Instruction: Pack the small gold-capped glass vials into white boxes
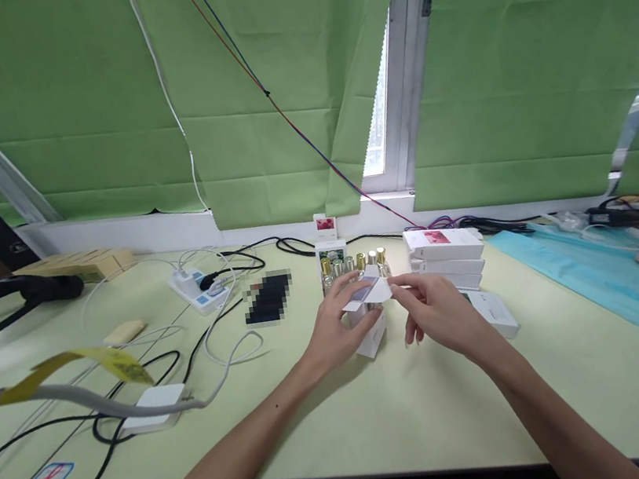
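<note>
A small white carton (374, 340) stands near the middle of the table with its top flaps spread out. My left hand (335, 326) is wrapped around the carton, thumb on the near side and fingers behind. With thumb and forefinger, my right hand (440, 310) pinches the flap on the carton's right side; its other fingers hang loosely curled. What is inside the carton is hidden. Just behind my hands stand several small glass bottles (383, 261) with gold and silver caps. Upright white boxes with flower pictures, one of them a red-flower box (326, 227), stand behind the bottles.
Right of my hands is a stack of flat white boxes (445, 244), with another white box (497, 315) lying before it. A power strip (199, 290), cables and a white adapter (156, 409) occupy the left. Blue sheeting (592, 280) covers the right side.
</note>
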Available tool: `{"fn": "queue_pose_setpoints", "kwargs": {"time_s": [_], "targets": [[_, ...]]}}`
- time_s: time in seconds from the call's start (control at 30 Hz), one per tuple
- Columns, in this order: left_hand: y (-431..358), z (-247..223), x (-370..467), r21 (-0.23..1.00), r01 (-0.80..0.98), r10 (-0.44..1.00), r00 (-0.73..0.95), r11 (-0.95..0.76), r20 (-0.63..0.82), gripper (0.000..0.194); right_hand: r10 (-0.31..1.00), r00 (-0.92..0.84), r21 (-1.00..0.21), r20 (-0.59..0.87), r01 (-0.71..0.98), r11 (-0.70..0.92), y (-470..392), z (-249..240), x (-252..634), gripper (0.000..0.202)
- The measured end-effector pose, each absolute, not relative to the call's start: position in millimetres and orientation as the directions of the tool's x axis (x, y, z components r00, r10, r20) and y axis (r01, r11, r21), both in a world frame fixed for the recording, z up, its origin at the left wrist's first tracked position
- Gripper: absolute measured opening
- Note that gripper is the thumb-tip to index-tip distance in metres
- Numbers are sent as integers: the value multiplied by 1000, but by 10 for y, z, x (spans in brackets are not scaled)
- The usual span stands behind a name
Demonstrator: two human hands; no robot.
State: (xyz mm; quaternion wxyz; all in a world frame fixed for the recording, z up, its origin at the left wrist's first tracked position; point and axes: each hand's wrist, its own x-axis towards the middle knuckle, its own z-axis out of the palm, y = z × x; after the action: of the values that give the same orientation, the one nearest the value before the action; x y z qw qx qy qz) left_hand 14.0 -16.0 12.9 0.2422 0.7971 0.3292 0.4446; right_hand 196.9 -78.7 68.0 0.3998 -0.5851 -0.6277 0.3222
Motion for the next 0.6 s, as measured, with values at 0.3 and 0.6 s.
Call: {"fn": "queue_pose_setpoints", "kwargs": {"time_s": [0.3, 0.6], "targets": [[-88, 57, 157, 675, 330, 748, 204, -660, 632, 29, 981, -53, -840, 187, 509, 187, -837, 685, 1912, 37], [-16, -79, 154, 719, 367, 806, 218, -590, 550, 36, 972, -111, -816, 209, 528, 236, -816, 622, 1880, 34]]}}
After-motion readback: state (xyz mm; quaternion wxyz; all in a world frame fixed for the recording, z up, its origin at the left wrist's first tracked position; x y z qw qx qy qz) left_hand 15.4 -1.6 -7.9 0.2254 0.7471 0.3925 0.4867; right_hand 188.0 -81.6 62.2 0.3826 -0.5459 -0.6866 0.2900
